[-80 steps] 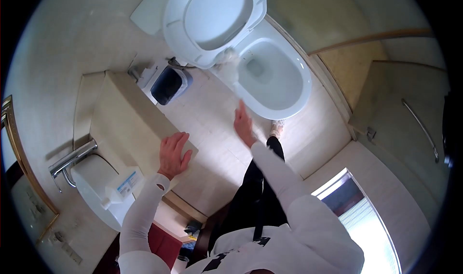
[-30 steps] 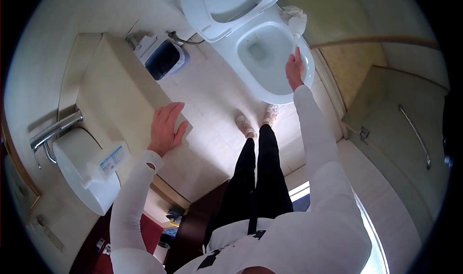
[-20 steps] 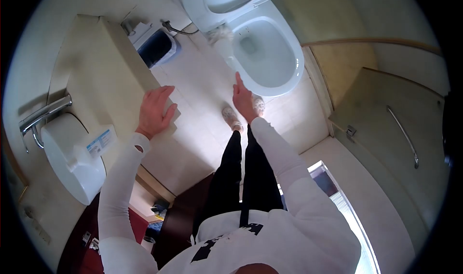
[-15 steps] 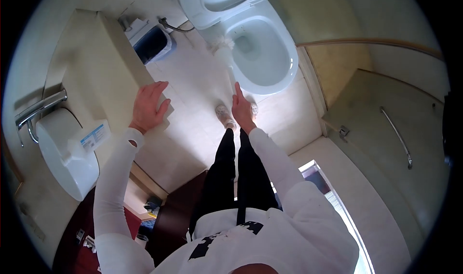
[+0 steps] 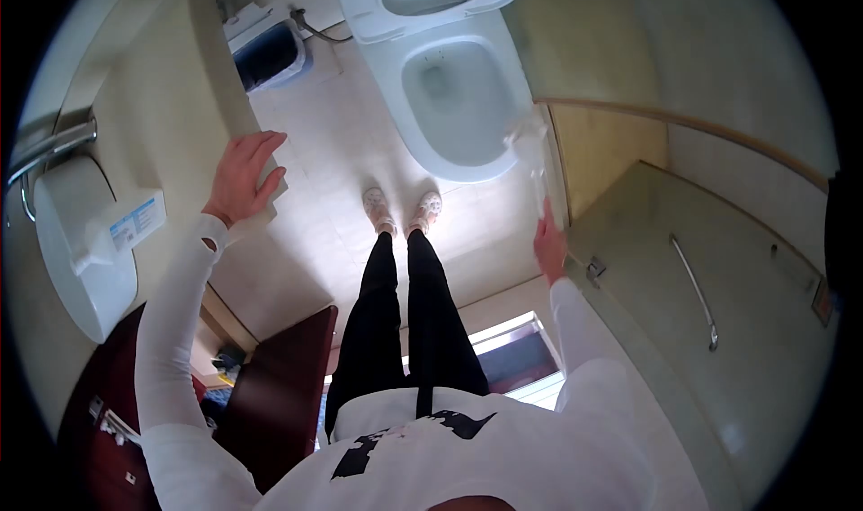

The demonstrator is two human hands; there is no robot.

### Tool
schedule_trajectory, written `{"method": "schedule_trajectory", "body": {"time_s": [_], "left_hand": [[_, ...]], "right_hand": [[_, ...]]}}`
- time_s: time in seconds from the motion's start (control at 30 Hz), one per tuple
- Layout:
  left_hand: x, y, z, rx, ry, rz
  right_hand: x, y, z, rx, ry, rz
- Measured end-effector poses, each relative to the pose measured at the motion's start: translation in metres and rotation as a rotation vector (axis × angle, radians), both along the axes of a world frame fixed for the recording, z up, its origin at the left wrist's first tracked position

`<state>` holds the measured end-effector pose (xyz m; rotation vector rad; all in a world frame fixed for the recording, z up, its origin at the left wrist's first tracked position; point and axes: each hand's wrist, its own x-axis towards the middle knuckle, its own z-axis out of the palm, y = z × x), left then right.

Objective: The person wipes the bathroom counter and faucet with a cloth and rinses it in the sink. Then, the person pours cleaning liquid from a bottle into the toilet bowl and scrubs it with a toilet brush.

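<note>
My right hand (image 5: 549,246) is closed around the handle of a white toilet brush (image 5: 538,180), held out to the right of the toilet. Its blurred bristle head overlaps the right front rim of the toilet bowl (image 5: 477,162) in this view. The seat and lid (image 5: 431,12) are raised, and water shows in the bowl. Over on the left, my left hand (image 5: 244,177) hovers at the edge of the beige ledge (image 5: 166,88), fingers apart and holding nothing.
A lined waste bin (image 5: 270,57) stands beyond the ledge. On the left wall are a white paper dispenser (image 5: 81,250) and a chrome bar (image 5: 58,147). At right, a glass door (image 5: 629,277) carries a metal handle (image 5: 694,291). A dark red door (image 5: 279,376) is behind my legs.
My right hand has swung the toilet brush from the left side of the bowl across to its right side. My left hand stays over the ledge, and the view has shifted.
</note>
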<state>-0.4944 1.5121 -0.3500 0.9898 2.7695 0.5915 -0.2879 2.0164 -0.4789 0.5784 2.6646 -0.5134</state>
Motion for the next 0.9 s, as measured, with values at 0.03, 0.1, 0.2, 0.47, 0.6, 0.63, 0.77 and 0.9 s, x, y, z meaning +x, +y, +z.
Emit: {"method": "schedule_trajectory", "body": {"time_s": [0.03,0.1,0.2,0.47,0.6,0.63,0.77,0.9], "left_hand": [[0.001,0.0,0.0,-0.007,-0.004,-0.004],[0.001,0.0,0.001,-0.013,-0.017,0.004],[-0.001,-0.003,-0.001,-0.02,-0.017,0.003],[0.002,-0.006,-0.006,0.022,-0.028,0.045],[-0.001,-0.008,-0.008,0.018,-0.02,0.061],[0.001,-0.008,-0.008,0.031,-0.027,0.058],[0.002,-0.008,-0.009,0.003,-0.029,0.081],[0.003,-0.008,-0.01,0.055,-0.033,0.076]], "right_hand": [[-0.033,0.007,-0.007,0.016,0.046,0.027],[-0.094,0.006,-0.005,0.078,-0.013,0.12],[-0.155,0.0,0.0,0.212,-0.088,0.549],[-0.208,0.038,-0.041,0.506,-0.229,0.93],[-0.11,-0.019,-0.045,0.177,-0.421,0.95],[-0.121,-0.054,-0.034,0.076,-0.4,0.939],[-0.228,-0.094,-0.16,-0.337,0.241,1.125],[-0.298,-0.145,-0.077,-0.63,-0.391,0.022]]}}
